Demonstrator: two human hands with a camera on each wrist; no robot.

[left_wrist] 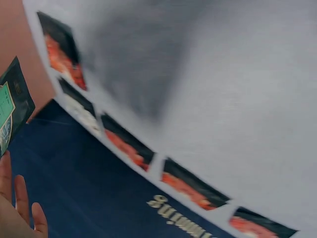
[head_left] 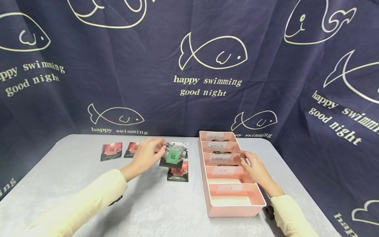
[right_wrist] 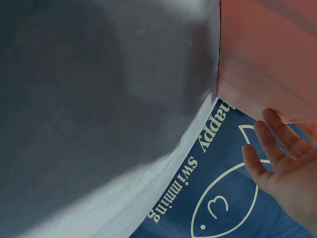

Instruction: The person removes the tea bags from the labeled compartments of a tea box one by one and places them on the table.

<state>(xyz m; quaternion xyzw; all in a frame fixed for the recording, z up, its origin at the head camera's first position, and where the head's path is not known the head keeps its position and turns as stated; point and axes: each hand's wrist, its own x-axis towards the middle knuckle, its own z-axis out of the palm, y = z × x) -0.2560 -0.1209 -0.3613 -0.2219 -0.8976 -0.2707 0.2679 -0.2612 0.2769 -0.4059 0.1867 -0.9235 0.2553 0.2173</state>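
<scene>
Sachet [head_left: 173, 158], black with green label: left of the pink divided box [head_left: 234, 211], raised above the worktop [head_left: 148, 207], clamped in the grip of the left hand [head_left: 146, 154]. Right hand [head_left: 257, 169]: at the box's right rim, grip relaxed, fingers apart. Red-labelled sachets [head_left: 112, 151]: lying left of the box. Dark packets [head_left: 222, 152]: inside the box's three far compartments.

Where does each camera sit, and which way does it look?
Head: on the head, facing forward and down at the pink rectangular divided box; left hand, right hand, cream sleeves show.
Left wrist: worn there, facing the grey table and flat black green-labelled packet; left hand shows.
Right wrist: worn there, facing table and box; right hand shows.
Head and left wrist share the packet.
</scene>
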